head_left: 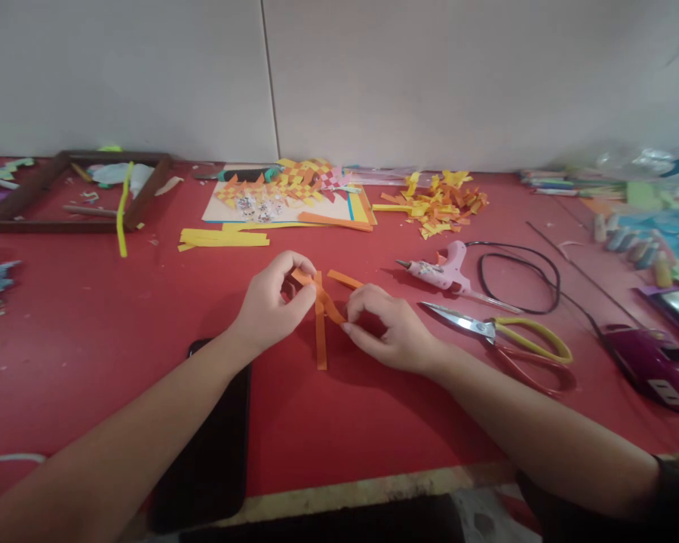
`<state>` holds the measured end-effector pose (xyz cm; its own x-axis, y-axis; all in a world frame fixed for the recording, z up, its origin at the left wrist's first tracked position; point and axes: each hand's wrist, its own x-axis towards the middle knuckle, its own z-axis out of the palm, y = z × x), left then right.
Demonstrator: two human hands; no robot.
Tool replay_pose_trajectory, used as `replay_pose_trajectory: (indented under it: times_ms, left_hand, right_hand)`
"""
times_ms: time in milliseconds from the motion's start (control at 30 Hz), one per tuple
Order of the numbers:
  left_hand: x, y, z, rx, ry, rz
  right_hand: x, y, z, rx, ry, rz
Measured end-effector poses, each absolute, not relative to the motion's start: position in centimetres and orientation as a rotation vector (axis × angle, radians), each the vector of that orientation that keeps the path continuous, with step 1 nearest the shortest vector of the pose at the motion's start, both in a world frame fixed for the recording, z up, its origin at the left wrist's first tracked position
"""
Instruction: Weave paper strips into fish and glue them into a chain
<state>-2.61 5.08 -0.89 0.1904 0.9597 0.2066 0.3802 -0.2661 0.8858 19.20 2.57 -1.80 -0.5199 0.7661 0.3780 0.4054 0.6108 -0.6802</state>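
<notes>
Both my hands meet at the middle of a red table (90, 332). My left hand (274, 305) is closed in a pinch on the crossing of several orange paper strips (320, 317). My right hand (388, 328) is closed too, its fingertips gripping the same strips from the right. One strip hangs down toward me, another sticks out to the upper right.
Yellow-and-red scissors (503, 335) and a pink glue gun (438, 270) with black cord lie to the right. Yellow strips (223, 238), a woven paper sheet (288, 192) and paper scraps (438, 200) are behind. A wooden frame (76, 188) is far left, a black phone (209, 445) under my left forearm.
</notes>
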Motion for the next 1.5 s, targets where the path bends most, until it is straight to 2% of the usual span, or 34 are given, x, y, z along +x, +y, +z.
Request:
replay_pose_trajectory:
  times_ms: [200,300,433,733,867,1067,1500]
  left_hand:
    - [-2.4,5.8,-1.1,1.469,1.156,1.112]
    - [-2.3,5.8,-1.2,1.392,1.109,1.098]
    - [-2.3,5.7,-1.3,1.376,1.07,1.094]
    - [-2.3,5.2,-0.7,1.442,0.92,0.829]
    - [-2.3,5.1,-0.7,1.485,0.864,0.745]
    - [-2.1,5.1,-1.0,1.562,0.887,0.808]
    - [-2.2,5.0,-1.4,1.515,0.87,0.87]
  right_hand:
    - [20.0,2.1,-1.1,-0.617,-1.849,1.428]
    - [19.9,1.8,-1.0,-0.551,-1.762,1.644]
    - [19.2,1.8,-1.1,-0.585,-1.903,1.505]
    - [19.3,2.6,-1.7,-0.89,-1.988,0.77]
    - [19.0,2.6,-2.1,-0.965,-1.899,0.915]
    - [18.6,2.2,-2.7,-1.187,-1.539,1.097]
    - [18.5,2.4,-2.8,-1.115,-1.53,1.111]
